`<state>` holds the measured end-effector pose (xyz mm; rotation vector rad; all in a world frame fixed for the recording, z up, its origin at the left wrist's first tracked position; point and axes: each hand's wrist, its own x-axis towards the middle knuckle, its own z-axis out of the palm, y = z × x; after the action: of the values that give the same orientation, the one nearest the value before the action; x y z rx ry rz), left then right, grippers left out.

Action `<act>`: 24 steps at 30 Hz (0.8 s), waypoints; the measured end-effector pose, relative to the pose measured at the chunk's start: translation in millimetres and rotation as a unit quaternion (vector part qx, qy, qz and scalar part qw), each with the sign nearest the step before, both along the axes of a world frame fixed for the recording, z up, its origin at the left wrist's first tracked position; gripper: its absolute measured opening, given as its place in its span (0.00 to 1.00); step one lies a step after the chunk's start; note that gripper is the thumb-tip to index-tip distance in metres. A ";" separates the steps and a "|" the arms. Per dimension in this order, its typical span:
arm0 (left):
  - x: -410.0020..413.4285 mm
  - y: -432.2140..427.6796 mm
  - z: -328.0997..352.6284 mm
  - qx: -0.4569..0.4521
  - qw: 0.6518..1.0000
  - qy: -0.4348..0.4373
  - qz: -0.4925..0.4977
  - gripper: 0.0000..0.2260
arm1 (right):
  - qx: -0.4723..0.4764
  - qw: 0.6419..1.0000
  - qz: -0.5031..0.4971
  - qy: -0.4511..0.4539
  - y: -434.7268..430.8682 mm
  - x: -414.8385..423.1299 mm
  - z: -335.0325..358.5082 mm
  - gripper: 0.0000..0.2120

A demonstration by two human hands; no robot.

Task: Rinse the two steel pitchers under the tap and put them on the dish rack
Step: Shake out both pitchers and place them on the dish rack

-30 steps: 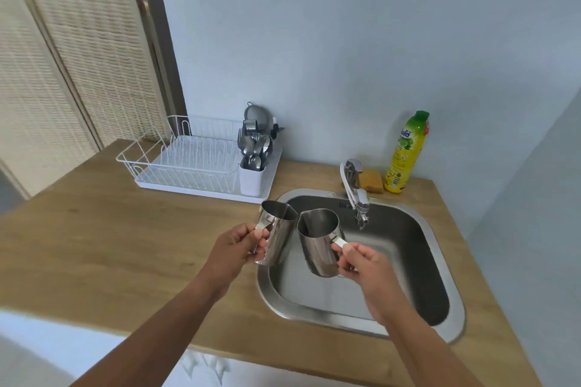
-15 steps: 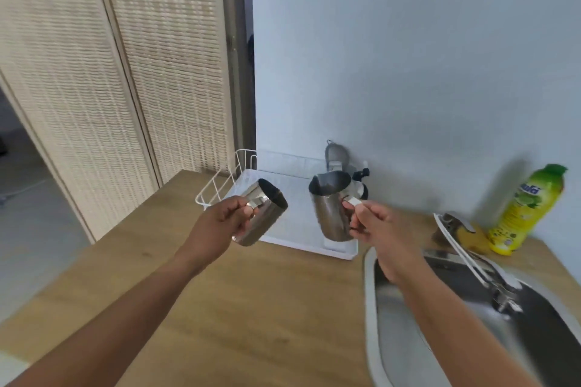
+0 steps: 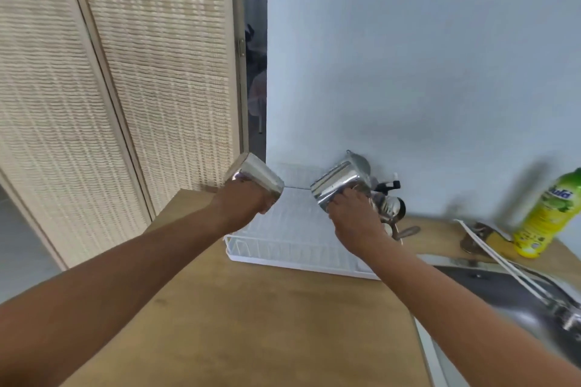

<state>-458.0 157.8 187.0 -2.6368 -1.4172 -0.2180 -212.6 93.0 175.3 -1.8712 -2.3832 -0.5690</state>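
A: While both forearms reached in from the lower edge of the frame, each hand carried one pitcher above the dish rack (image 3: 292, 245), near frame centre. Left hand (image 3: 240, 206) was wrapped around the left pitcher (image 3: 256, 177); its fingers were curled tight on the lower part of the steel body.

B: Orientation of that one?

A: Tipped well over, flat base pointing up and to the left, mouth end hidden behind the hand. Right hand (image 3: 356, 223) gripped the right pitcher (image 3: 341, 187), also tipped, base up and left. Fingers (image 3: 349, 196) were closed over its body near the mouth. Could not tell whether they held the handle; blurred.

B: Either pitcher touching the rack?

A: Neither seemed to rest on it; both were held clear above the white wire. The two pitchers were apart, a gap of rack and wall between them.

B: Surroundings?

A: Rack sat on the wooden bench (image 3: 251, 324) against the pale wall. Cutlery holder (image 3: 388, 207) with steel utensils stood at the rack's right end, just behind the right hand. Sink (image 3: 509, 295) and tap (image 3: 566, 313) in the lower right, blurred. Green-capped yellow bottle (image 3: 547, 217) at the right edge. Woven screen panels (image 3: 125, 88) filled the upper left.
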 end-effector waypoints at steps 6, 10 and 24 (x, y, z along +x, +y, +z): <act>18.3 17.5 -10.0 0.123 0.953 0.239 -0.139 0.12 | -0.039 0.991 0.005 -0.127 11.9 -9.3 -25.9 0.15; 31.6 21.8 -10.6 0.102 0.930 0.314 -0.160 0.13 | -0.075 0.981 -0.016 -0.180 15.7 -16.9 -32.1 0.15; 43.3 39.4 -47.7 0.088 0.867 0.425 -0.246 0.08 | -0.143 0.961 0.053 -0.231 47.6 -19.9 -50.4 0.12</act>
<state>-414.7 197.2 139.3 -2.3651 -0.4110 0.6605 -232.5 140.6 124.9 -1.8600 -2.9867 -0.7604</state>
